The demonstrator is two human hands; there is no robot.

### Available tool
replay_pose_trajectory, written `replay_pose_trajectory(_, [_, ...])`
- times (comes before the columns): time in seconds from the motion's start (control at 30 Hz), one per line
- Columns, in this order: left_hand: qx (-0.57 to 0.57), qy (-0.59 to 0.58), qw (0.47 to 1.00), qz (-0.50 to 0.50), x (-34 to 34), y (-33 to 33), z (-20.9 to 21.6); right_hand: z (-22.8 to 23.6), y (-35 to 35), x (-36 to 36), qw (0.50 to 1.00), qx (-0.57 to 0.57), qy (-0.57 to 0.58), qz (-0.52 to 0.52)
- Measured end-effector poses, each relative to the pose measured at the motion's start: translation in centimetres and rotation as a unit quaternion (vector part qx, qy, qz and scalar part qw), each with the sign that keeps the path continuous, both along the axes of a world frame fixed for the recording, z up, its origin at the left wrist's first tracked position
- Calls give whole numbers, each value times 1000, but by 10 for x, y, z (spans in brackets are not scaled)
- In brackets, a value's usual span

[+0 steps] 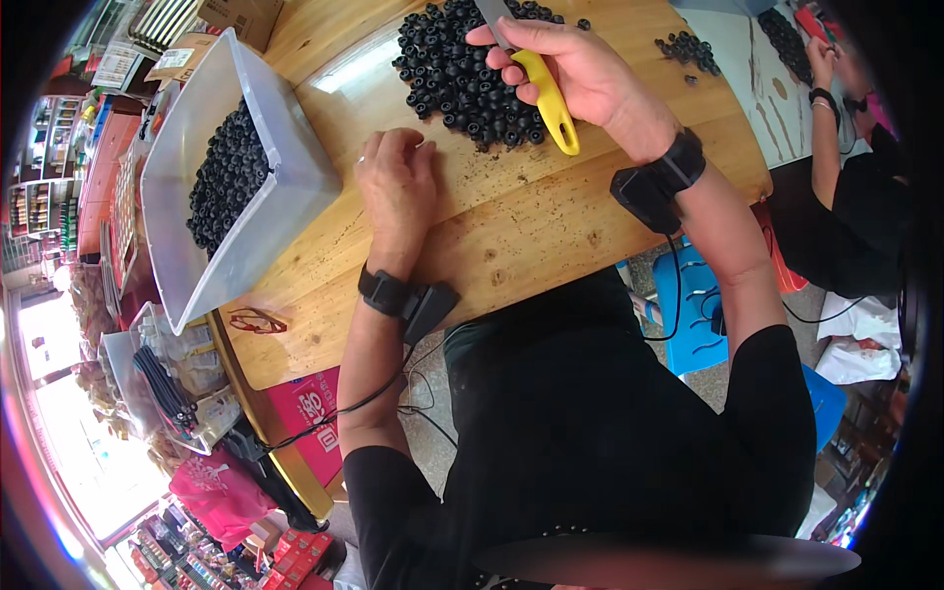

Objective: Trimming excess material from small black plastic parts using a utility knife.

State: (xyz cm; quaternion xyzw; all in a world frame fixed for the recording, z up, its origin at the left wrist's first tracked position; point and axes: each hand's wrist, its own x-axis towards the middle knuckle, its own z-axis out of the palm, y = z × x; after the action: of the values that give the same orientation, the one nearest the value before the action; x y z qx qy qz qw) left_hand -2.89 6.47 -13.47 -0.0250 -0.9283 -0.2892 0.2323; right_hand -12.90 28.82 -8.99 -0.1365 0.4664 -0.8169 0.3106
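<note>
Wooden tabletop (511, 236); right hand (585, 77), angled leftward, grips knife (544, 93); left hand (396, 187) rests, fingers curled, grip unclear.

Up on the wearer's head, and we're peering steeply down!
Wide fisheye, close in: left hand (398, 187) and right hand (580, 74) loom high in the frame, wooden table (531, 211) beneath, black shirt (610, 442) filling the lower middle, shelves (44, 206) bending away far left, dark rim curving down both sides.

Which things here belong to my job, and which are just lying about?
Likely in the job:
yellow-handled knife, in the right hand
heap of small black parts
translucent bin of similar parts

Likely lying about:
red-framed glasses
cardboard box
</note>
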Motion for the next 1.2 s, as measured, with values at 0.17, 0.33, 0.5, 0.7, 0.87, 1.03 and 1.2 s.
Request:
replay_pose_trajectory(0.17, [-19, 20, 999, -35, -15, 16, 0, 17, -17, 0, 998, -7, -68, 14])
replay_pose_trajectory(0.33, [-39, 17, 998, -48, -21, 16, -1, 21, -27, 5, 996, -36, -83, 15])
replay_pose_trajectory(0.5, [21, 47, 996, -74, -21, 12, -1, 18, -18, 11, 996, -9, -71, 46])
replay_pose_trajectory(0.7, [593, -85, 783, -168, -1, 18, 19, 27, -25, 28, 978, 123, 168, 5])
replay_pose_trajectory(0.87, [586, -57, 788, -179, 0, 14, 21, 18, -31, 35, 963, 154, 222, -9])
replay_pose_trajectory(1.03, [566, -49, 801, -189, 1, 14, 22, 19, -36, 42, 921, 228, 312, -37])
replay_pose_trajectory(1.2, [567, -29, 799, -199, 1, 17, 30, 17, -41, 48, 905, 257, 334, -67])
